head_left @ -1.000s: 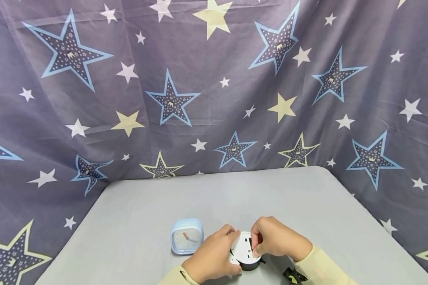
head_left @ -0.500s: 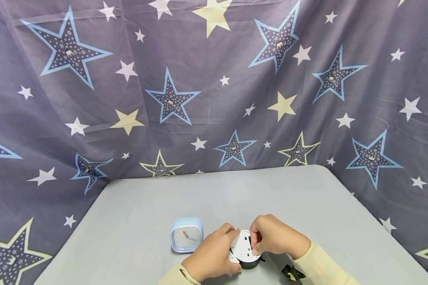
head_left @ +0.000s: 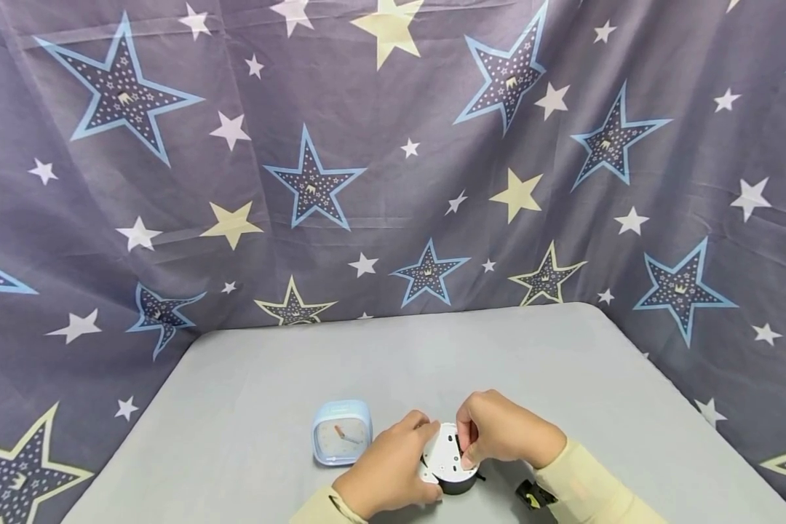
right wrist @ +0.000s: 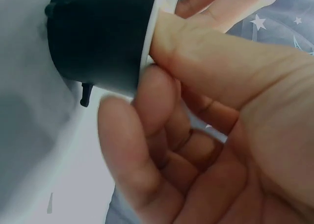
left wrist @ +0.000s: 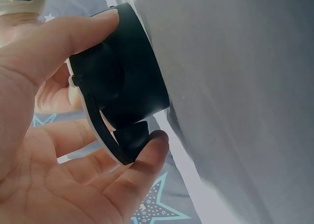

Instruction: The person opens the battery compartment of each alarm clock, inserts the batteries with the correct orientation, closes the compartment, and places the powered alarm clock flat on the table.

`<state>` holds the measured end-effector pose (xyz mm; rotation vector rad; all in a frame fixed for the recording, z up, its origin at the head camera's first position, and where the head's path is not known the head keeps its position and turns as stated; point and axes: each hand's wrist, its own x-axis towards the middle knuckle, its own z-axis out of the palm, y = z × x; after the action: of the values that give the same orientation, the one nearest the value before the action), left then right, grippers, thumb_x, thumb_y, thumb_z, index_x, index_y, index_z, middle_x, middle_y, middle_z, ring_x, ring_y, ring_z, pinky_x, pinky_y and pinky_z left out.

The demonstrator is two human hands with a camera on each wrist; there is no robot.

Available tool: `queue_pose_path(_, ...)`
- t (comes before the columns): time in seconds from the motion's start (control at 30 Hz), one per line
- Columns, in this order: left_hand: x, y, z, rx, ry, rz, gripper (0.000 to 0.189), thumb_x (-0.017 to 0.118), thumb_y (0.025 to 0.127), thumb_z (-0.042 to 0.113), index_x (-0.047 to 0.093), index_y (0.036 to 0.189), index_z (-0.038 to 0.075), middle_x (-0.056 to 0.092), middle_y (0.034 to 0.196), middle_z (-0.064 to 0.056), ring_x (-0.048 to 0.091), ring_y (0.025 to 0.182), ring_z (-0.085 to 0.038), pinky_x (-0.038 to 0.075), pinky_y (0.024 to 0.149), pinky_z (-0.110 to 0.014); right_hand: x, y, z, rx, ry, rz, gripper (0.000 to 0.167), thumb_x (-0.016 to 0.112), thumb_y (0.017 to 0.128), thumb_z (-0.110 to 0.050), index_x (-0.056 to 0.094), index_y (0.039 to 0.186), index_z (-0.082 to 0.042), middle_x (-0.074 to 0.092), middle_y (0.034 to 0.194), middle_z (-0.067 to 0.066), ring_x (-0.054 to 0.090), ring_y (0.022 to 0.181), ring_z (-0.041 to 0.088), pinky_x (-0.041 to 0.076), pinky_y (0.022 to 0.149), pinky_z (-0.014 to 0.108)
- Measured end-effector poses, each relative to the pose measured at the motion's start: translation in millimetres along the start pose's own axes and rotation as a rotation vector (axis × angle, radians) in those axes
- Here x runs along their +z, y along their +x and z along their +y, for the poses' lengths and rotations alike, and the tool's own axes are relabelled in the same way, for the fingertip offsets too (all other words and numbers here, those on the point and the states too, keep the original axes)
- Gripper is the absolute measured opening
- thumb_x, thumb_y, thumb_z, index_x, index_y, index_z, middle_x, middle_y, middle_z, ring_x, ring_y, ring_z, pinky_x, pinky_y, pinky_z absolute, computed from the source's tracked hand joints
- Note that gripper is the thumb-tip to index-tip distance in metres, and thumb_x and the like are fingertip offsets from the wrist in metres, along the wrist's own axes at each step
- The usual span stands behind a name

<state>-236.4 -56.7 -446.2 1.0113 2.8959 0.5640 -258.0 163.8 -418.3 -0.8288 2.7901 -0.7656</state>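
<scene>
A round black alarm clock (head_left: 456, 486) with a flat white back plate (head_left: 442, 451) sits back-up at the table's front. My left hand (head_left: 393, 466) grips it from the left. In the left wrist view, the thumb lies on the black casing (left wrist: 135, 62) and the fingers curl round an ear-shaped part (left wrist: 132, 138). My right hand (head_left: 501, 433) bends over the plate's right side, thumb and forefinger pinching beside a dark slot in it. The right wrist view shows the thumb on the white rim and a small black foot (right wrist: 86, 94) below; what lies under those fingertips is hidden.
A light blue square alarm clock (head_left: 342, 432) stands just left of my left hand. By my right sleeve lies a black object with a yellow-green mark (head_left: 535, 495). The grey table (head_left: 393, 364) meets a star-patterned curtain (head_left: 354, 87) behind.
My right hand has shifted very slightly left over the white plate. The left hand keeps its grip, and the round clock stays in the same place.
</scene>
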Motion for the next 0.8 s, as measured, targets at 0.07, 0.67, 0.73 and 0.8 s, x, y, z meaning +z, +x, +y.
queue_pose_path(0.07,0.4,0.0,0.0,0.001,0.002,0.001,0.09,0.094,0.067,0.039,0.061,0.142,0.003,0.06,0.132,-0.004,0.064,0.105,-0.011,0.057,0.092,-0.03,-0.6,0.4,0.1,0.01,-0.015,-0.001,0.037,0.098,0.059,-0.017,0.061,0.061,-0.022,0.053,0.057,-0.015,0.047,0.056,0.002,0.042,0.056,0.023)
queue_pose_path(0.67,0.0,0.3,0.2,0.0,0.01,0.0,0.09,0.094,0.066,0.039,0.061,0.142,0.003,0.061,0.131,-0.004,0.064,0.103,-0.011,0.057,0.092,-0.03,-3.3,8.1,-0.1,0.056,-0.046,-0.061,0.041,0.099,0.058,-0.018,0.058,0.061,-0.022,0.054,0.057,-0.012,0.047,0.055,0.005,0.041,0.052,0.024)
queue_pose_path(0.73,0.2,0.2,0.4,-0.003,0.014,-0.001,0.09,0.094,0.066,0.039,0.061,0.142,0.003,0.06,0.131,-0.004,0.064,0.104,-0.012,0.057,0.092,-0.03,-2.8,7.3,0.1,0.053,-0.039,-0.054,0.041,0.099,0.059,-0.018,0.059,0.061,-0.021,0.055,0.057,-0.012,0.048,0.055,0.005,0.041,0.052,0.024)
queue_pose_path(0.8,0.2,-0.1,0.8,-0.006,0.015,-0.003,0.091,0.094,0.066,0.04,0.06,0.142,0.003,0.06,0.132,-0.004,0.064,0.105,-0.012,0.057,0.093,-0.03,-2.5,6.5,0.1,0.049,-0.039,-0.046,0.041,0.099,0.059,-0.018,0.059,0.061,-0.022,0.055,0.058,-0.012,0.048,0.056,0.005,0.042,0.053,0.024)
